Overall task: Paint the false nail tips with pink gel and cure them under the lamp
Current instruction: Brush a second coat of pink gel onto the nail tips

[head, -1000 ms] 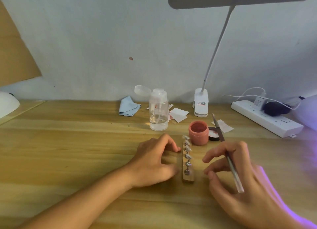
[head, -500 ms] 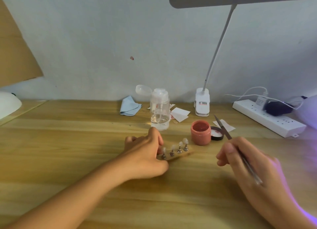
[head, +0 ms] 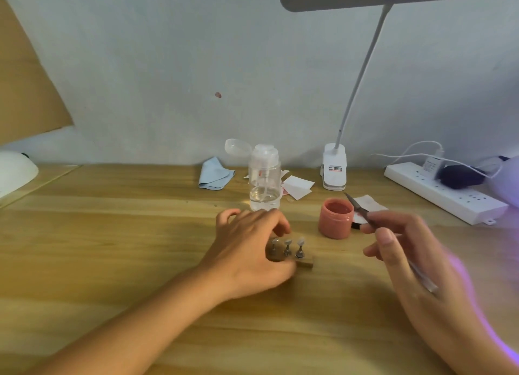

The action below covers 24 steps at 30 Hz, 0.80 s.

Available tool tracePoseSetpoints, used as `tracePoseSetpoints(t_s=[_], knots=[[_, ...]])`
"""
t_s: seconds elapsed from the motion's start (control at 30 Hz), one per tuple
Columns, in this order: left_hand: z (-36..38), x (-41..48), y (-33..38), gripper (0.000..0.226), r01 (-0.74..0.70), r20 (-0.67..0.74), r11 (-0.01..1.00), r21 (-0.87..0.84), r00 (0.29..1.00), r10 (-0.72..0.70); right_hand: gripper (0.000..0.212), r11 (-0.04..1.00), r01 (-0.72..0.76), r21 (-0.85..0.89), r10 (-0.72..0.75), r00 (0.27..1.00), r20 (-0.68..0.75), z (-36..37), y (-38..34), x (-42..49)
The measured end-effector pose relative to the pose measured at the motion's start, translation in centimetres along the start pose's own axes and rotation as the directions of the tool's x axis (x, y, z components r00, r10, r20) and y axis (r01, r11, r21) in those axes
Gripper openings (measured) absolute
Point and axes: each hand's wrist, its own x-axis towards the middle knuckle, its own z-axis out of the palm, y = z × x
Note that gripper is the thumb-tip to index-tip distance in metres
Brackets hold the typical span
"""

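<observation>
Your left hand [head: 250, 251] grips the left end of the wooden holder [head: 305, 263]. Its fingers curl over the far side and the thumb lies along the near side. The right end of the holder projects from under the hand. Three small metal stands [head: 287, 248] rise from the holder, each carrying one of the nail tips [head: 301, 240]. The tips look pale, and blur hides whether any gel is on them. Whether the holder rests on the table [head: 112, 248] or is lifted just off it cannot be told.

Your right hand [head: 415, 265], also blurred, pinches the brush [head: 363, 216] between thumb and forefinger. The shaft runs back across the hand, and the dark tip points up and away, just right of the pink jar [head: 336, 220]. That jar stands open, just beyond and to the right of the holder, with a black lid [head: 356, 225] close against its right flank.

Behind the left hand stands a clear pump bottle [head: 264, 178] with its cap flipped open. A blue cloth [head: 215, 174] lies to its left and paper squares [head: 298, 186] to its right. A desk lamp [head: 334, 170] is set at the back of the table, its bar head overhead. A power strip [head: 443, 196] lies at the far right, near a purple glow [head: 508, 183] at the frame edge. A white domed device [head: 14, 172] sits at the far left.
</observation>
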Motion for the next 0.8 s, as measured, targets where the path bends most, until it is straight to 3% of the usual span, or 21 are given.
tracePoseSetpoints(t_s=[0.2,0.43,0.8], knots=[[1.4,0.0,0.7,0.022,-0.039,-0.138,0.999,0.027,0.99,0.043,0.017,0.997,-0.01,-0.072,0.008,0.999,-0.031,0.1,0.0,0.3],[1.8,0.0,0.7,0.02,0.006,-0.126,1.0,-0.017,0.992,-0.009,0.022,0.999,-0.021,-0.033,0.019,0.998,-0.065,0.0,0.5,0.4],[1.2,-0.1,0.6,0.015,-0.021,-0.132,0.996,0.087,0.991,0.032,0.021,0.997,0.012,-0.073,-0.017,0.998,-0.062,0.1,0.1,0.4]])
